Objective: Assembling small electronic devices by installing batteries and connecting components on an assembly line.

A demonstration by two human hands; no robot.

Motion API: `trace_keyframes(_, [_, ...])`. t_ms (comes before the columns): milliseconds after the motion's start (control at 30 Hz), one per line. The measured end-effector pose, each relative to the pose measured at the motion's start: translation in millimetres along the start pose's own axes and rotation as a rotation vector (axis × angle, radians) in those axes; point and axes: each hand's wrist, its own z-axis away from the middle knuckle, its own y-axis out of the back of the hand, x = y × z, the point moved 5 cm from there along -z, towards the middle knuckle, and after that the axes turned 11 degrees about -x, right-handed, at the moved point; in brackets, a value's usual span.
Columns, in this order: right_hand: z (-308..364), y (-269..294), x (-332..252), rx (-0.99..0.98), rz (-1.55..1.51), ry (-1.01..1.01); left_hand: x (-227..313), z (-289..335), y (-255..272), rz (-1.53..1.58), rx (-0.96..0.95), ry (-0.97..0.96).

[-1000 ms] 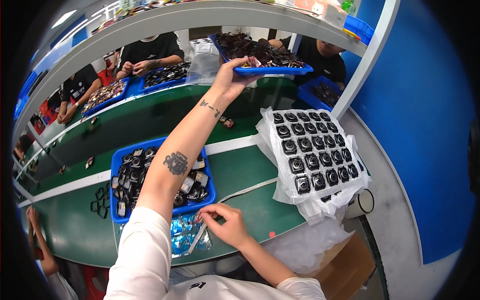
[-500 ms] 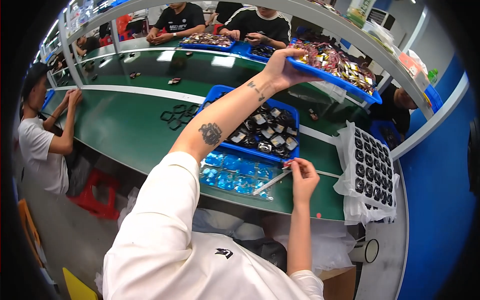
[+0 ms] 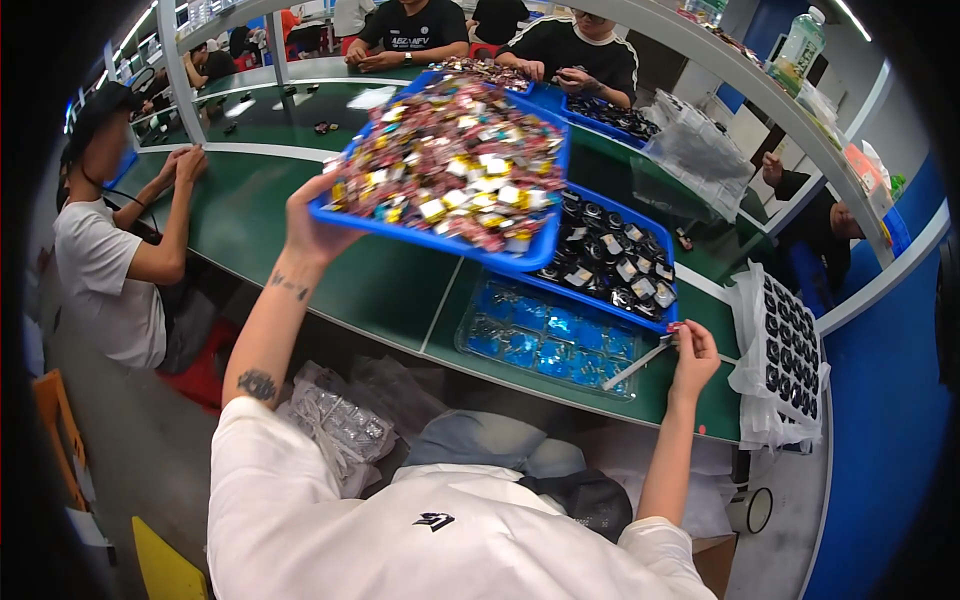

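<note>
My left hand (image 3: 325,222) grips the near left corner of a blue plastic tray (image 3: 430,243), raised above the bench and slightly tilted. Small wired parts in pink, yellow and silver are heaped in it, somewhat blurred. Partly beneath it sits a second blue tray (image 3: 672,262) of black casings (image 3: 610,245). My right hand (image 3: 694,362), near the bench's front edge, pinches a small red piece (image 3: 674,328) between thumb and fingertips. A thin white strip (image 3: 636,366) slants down from those fingers; whether they hold it too, I cannot tell.
A clear compartment tray with blue film (image 3: 550,348) lies before me. To the right stands a white tray (image 3: 745,350) of round black parts. A metal shelf frame (image 3: 690,50) arches overhead. A co-worker (image 3: 115,250) sits at left; others work across the green bench (image 3: 240,215).
My left hand has swung the loaded tray from the upper right over to the left and nearer, now covering the bench's middle. My right hand keeps its pinch by the black-casing tray. The view has shifted.
</note>
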Motion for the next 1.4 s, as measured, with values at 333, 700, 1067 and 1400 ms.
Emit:
trace_keyframes(333, [-2.5, 8.1, 4.4, 0.078, 0.088, -0.034, 82.6, 131.0, 131.5, -0.111, 0.3, -0.077])
trace_keyframes(700, [3.7, 6.3, -1.6, 0.12, 0.091, -0.089, 113.7, 104.3, 181.5, -0.403, 0.425, 0.309])
trace_keyframes(1067, [3.9, 1.9, -12.4, 0.052, -0.027, -0.042, 146.1, 100.2, 205.5, -2.074, 1.068, 0.608])
trace_keyframes(1400, [12.8, -50.7, -75.3, -0.322, -0.258, 0.105, -77.4, -16.2, -69.3, -1.645, 0.203, -0.175])
